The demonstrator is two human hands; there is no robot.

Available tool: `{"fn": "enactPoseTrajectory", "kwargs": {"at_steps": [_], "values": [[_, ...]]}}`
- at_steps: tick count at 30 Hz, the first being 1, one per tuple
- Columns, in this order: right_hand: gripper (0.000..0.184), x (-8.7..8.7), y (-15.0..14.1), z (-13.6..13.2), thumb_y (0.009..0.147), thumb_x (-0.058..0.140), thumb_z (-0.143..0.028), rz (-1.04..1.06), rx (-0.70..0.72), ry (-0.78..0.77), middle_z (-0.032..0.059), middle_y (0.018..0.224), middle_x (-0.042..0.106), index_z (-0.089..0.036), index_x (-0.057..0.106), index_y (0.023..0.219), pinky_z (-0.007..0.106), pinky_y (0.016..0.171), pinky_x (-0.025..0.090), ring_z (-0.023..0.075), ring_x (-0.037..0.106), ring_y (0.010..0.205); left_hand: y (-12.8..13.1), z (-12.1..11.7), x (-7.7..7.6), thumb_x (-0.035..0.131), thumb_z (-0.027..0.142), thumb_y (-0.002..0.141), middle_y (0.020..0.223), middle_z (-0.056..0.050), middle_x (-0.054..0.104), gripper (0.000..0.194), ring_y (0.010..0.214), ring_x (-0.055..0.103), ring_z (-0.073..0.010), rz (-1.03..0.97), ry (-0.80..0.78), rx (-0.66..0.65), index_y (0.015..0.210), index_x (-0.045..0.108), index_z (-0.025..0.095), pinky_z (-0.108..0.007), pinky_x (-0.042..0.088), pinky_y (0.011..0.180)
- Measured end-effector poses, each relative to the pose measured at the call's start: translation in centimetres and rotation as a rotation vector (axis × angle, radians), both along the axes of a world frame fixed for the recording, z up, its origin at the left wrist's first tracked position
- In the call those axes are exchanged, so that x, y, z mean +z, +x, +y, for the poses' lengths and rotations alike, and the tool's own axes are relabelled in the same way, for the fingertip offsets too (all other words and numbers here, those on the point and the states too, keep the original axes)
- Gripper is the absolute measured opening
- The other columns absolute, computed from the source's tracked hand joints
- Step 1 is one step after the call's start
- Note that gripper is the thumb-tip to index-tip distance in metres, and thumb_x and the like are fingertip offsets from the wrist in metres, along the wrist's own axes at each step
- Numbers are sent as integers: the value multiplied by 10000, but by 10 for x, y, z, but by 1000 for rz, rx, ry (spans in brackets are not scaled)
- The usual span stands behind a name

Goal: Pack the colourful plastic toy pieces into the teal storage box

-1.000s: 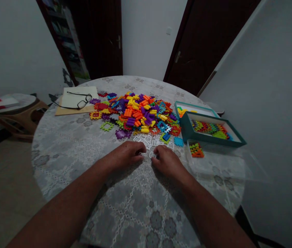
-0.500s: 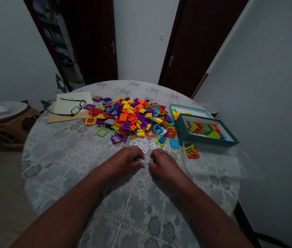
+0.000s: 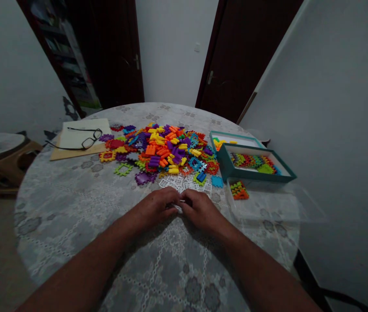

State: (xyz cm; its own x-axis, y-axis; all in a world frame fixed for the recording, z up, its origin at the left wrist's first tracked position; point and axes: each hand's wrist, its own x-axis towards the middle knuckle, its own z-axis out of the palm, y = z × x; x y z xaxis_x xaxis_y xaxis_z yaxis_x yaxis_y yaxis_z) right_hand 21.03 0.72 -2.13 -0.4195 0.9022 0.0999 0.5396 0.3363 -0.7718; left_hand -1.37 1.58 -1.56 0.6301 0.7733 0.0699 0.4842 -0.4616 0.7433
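Head view: your left hand [image 3: 158,206] and right hand [image 3: 200,209] meet at frame center, both grips pinching small white pieces [image 3: 178,209] over the counter [image 3: 151,255]. Colorful block pile [image 3: 167,149] sits just above; green box [image 3: 257,162] right of center, glasses [image 3: 88,143] upper left.

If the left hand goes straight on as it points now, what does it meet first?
Most likely the right hand, just opposite; a white piece shows between them, though depth is unclear.
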Motion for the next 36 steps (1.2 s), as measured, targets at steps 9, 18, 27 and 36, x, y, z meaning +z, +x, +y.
{"fn": "enactPoseTrajectory", "kwargs": {"at_steps": [9, 18, 27, 36], "values": [[206, -13, 2, 8, 981, 590, -206, 171, -52, -29, 31, 986, 789, -228, 731, 1130, 335, 854, 576, 201, 738, 898, -20, 5, 7, 643, 348, 988, 1046, -36, 743, 174, 935, 654, -214, 37, -51, 168, 1134, 658, 255, -341, 490, 862], [358, -20, -6, 22, 1065, 562, -228, -131, -63, 320, 156, 1363, 675, -204, 671, 1405, 422, 1117, 527, 271, 646, 1291, -40, 20, 10, 630, 286, 950, 1077, -76, 779, 153, 967, 671, -249, -20, -13, 307, 1077, 701, 239, -386, 505, 901], [263, -4, -34, 35, 1052, 638, -274, -543, -57, 214, 143, 1314, 643, -210, 687, 1303, 362, 957, 523, 273, 680, 1141, -40, 21, 1, 623, 218, 929, 1095, -54, 768, 171, 998, 670, -233, 68, -23, 246, 1083, 695, 235, -344, 476, 899], [310, -22, -16, 35, 963, 665, -214, -148, -41, 234, 99, 1228, 711, -220, 682, 1273, 392, 1013, 522, 257, 662, 1118, -33, 18, -5, 690, 190, 933, 1086, -57, 728, 175, 993, 655, -229, -3, -33, 221, 1102, 719, 227, -352, 490, 932]]}}
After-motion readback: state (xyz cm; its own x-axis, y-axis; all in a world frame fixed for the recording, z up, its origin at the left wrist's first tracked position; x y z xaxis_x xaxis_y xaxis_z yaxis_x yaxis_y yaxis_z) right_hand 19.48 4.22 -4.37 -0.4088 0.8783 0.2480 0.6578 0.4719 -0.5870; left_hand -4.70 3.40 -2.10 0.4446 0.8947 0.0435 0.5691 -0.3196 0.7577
